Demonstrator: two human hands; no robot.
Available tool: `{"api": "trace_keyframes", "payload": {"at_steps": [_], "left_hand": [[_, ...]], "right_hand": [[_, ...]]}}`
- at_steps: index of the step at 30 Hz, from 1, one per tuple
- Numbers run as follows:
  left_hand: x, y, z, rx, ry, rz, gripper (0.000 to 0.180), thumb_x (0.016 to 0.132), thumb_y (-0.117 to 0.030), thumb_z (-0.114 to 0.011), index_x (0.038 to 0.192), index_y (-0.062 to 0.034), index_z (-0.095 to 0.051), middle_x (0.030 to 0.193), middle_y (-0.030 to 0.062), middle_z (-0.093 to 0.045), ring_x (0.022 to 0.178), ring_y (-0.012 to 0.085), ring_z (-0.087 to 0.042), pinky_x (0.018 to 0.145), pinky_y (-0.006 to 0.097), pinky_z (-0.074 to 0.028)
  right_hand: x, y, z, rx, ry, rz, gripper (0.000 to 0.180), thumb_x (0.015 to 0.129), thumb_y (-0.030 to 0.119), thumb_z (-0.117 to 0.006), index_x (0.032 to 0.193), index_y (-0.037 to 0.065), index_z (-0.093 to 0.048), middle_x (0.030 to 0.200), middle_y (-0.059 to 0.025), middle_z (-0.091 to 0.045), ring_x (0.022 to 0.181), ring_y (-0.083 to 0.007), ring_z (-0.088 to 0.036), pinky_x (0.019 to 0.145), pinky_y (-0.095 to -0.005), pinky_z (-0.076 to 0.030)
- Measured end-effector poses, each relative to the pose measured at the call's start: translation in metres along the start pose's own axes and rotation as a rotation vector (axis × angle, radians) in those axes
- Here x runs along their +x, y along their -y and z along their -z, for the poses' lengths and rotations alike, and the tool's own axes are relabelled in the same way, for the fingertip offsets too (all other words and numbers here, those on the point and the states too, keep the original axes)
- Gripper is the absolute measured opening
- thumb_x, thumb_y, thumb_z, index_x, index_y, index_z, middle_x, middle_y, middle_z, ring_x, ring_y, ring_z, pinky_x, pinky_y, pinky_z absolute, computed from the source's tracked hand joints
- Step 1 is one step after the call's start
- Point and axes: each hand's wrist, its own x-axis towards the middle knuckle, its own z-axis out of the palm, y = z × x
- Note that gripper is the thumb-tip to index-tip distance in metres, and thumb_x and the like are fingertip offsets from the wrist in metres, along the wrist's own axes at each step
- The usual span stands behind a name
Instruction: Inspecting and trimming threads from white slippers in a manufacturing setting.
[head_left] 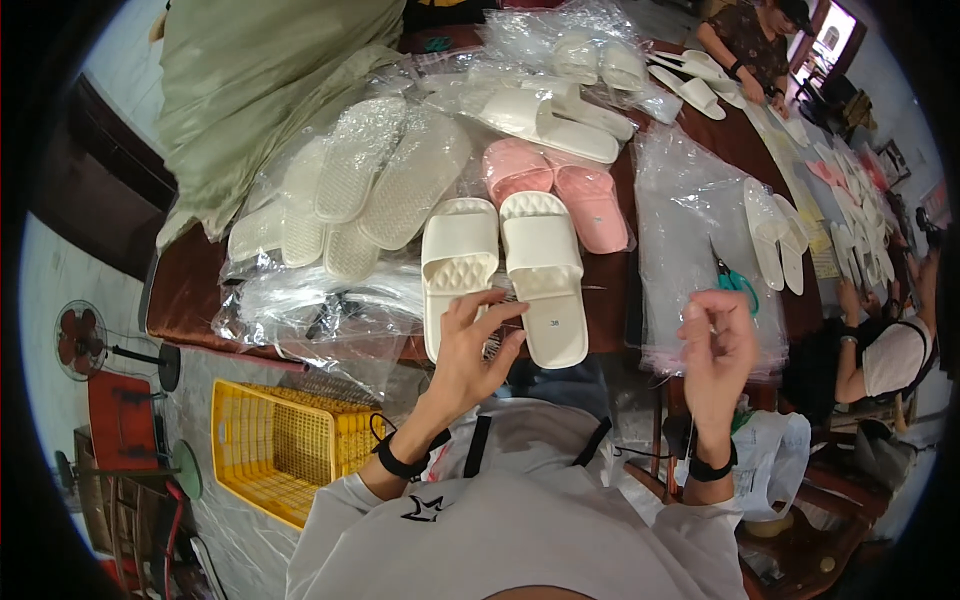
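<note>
A pair of cream slide sandals lies side by side on the brown table in front of me: the left sandal and the right sandal. My left hand rests its fingertips on the heel end of the left sandal, fingers bent. My right hand is raised over a stack of clear plastic bags, thumb and fingers pinched together as if on a thin thread that I can barely see. A pair of pink slides lies just behind the cream pair.
More cream slides in clear bags lie at left and at the back. Green-handled scissors rest on the bags. A yellow plastic basket sits on the floor at left, with a fan beyond. Another person works at the far end, one more sits at right.
</note>
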Motion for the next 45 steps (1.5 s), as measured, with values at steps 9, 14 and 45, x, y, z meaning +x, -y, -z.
{"api": "trace_keyframes", "payload": {"at_steps": [9,14,45], "left_hand": [[-0.025,-0.016,0.016,-1.042,0.417,0.458,0.047,0.101,-0.039,-0.043,0.107,0.0024,-0.065,0.094,0.0081,-0.066,0.087,0.0124,-0.059,0.081,0.029,-0.047],[-0.031,-0.003,0.012,-1.143,0.355,0.573,0.059,0.099,-0.052,-0.038,0.113,0.0005,-0.061,0.101,0.0090,-0.063,0.091,0.0148,-0.060,0.083,0.030,-0.047],[-0.030,0.009,-0.002,-1.367,0.429,0.646,0.025,0.091,-0.017,-0.063,0.108,0.0009,-0.067,0.103,0.0113,-0.068,0.092,0.0160,-0.065,0.083,0.030,-0.053]], "right_hand": [[-0.028,-0.004,-0.081,-0.112,0.344,0.514,0.021,0.075,0.002,-0.072,0.095,0.010,-0.069,0.087,-0.0051,-0.056,0.073,-0.0209,-0.058,0.057,-0.0294,-0.046],[-0.034,-0.018,-0.096,-0.130,0.385,0.547,0.023,0.075,0.001,-0.070,0.096,0.009,-0.068,0.085,-0.0049,-0.055,0.073,-0.0217,-0.058,0.060,-0.0323,-0.048],[-0.041,-0.020,-0.097,0.511,0.890,0.268,0.031,0.071,0.006,-0.071,0.053,0.003,-0.046,0.051,-0.0014,-0.048,0.042,-0.0105,-0.041,0.041,-0.0249,-0.030]]}}
